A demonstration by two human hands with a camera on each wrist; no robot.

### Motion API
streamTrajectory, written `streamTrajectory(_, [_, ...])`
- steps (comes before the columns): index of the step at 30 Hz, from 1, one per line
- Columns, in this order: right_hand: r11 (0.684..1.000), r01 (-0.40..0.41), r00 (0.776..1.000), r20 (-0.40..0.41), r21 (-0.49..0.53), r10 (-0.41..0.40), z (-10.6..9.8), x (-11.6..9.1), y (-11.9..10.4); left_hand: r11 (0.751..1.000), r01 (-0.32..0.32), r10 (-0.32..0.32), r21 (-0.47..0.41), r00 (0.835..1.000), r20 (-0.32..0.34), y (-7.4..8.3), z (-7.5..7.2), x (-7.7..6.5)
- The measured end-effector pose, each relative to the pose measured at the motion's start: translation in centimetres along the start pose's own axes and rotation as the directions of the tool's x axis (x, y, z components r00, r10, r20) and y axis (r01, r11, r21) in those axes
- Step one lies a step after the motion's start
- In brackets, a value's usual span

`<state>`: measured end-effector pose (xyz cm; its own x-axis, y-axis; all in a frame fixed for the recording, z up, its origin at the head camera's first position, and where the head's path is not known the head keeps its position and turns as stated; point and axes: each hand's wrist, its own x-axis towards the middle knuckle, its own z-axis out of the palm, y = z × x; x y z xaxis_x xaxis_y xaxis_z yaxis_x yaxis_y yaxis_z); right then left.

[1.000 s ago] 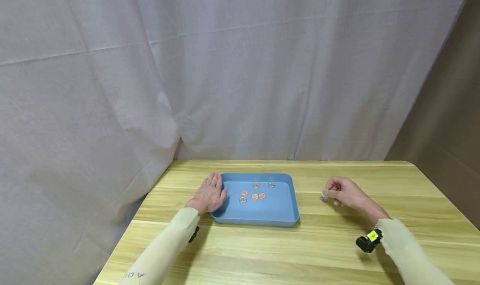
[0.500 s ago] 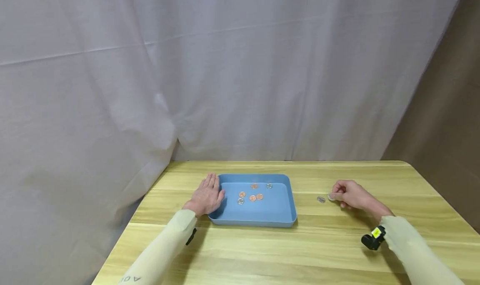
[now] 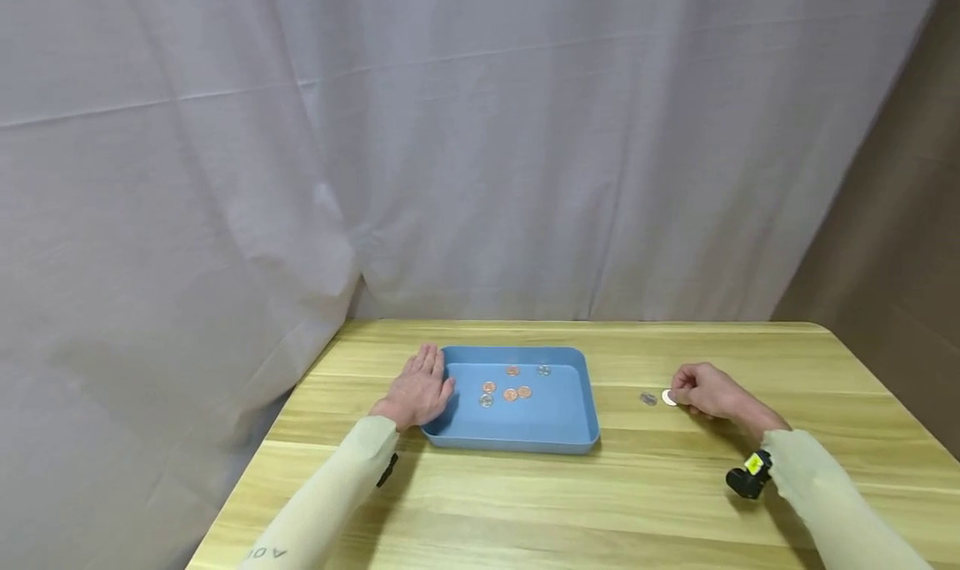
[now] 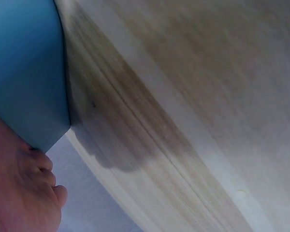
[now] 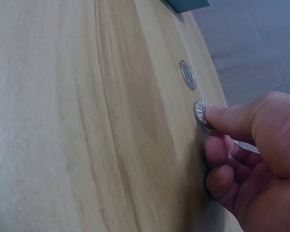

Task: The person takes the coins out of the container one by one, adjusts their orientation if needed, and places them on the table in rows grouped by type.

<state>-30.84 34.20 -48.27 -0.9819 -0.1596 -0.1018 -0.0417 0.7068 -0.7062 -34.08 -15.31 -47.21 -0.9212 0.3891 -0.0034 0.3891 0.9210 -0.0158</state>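
My right hand point(image 3: 708, 391) pinches a silver coin point(image 5: 201, 112) at its edge, thumb on its face, right at the tabletop. Just to the left of that coin, a second silver coin point(image 3: 648, 399) lies flat on the wood. In the right wrist view the other fingers curl under the thumb. My left hand point(image 3: 416, 389) lies with straight fingers along the left rim of a shallow blue tray point(image 3: 517, 447), its thumb reaching over the edge. Inside the tray are several copper coins point(image 3: 489, 387) and two silver coins point(image 3: 486, 401), spread out.
All of this stands on a light wood-grain table point(image 3: 495, 503). Behind it hangs a grey curtain point(image 3: 480, 153), with a brown one point(image 3: 892, 245) on the right. The tray's corner point(image 5: 188, 5) shows at the top of the right wrist view.
My right hand has shifted right and lowered with its coin, away from the other silver coin, which now lies uncovered on the table. The left hand and tray stay put.
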Motion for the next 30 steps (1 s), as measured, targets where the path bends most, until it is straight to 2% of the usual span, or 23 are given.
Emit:
streamTrajectory(10, [0.998, -0.013, 1.0, -0.024, -0.056, 0.012, 0.1, 0.1, -0.2, 1.0, 0.016, -0.016, 0.0, 1.0, 0.006, 0.2, -0.1, 0.3])
streamTrajectory(14, [0.997, 0.018, 0.999, -0.038, -0.069, -0.021, 0.1, 0.2, -0.5, 1.0, 0.016, -0.016, -0.006, 1.0, 0.009, 0.3, -0.2, 0.3])
streamTrajectory(21, [0.987, 0.116, 0.99, -0.072, -0.108, -0.124, -0.1, 0.2, -1.8, 1.0, 0.019, -0.019, -0.01, 1.0, 0.012, 0.5, -0.6, 0.3])
streamTrajectory(26, [0.98, 0.151, 0.983, -0.085, -0.133, -0.163, -0.1, 0.5, -3.0, 1.0, 0.027, -0.027, -0.006, 1.0, 0.016, 0.4, -0.4, 0.2])
streamTrajectory(30, [0.981, 0.156, 0.983, -0.083, -0.115, -0.166, 0.0, 0.9, -3.8, 0.999, 0.035, -0.035, -0.014, 0.999, 0.012, 0.3, -0.2, 0.2])
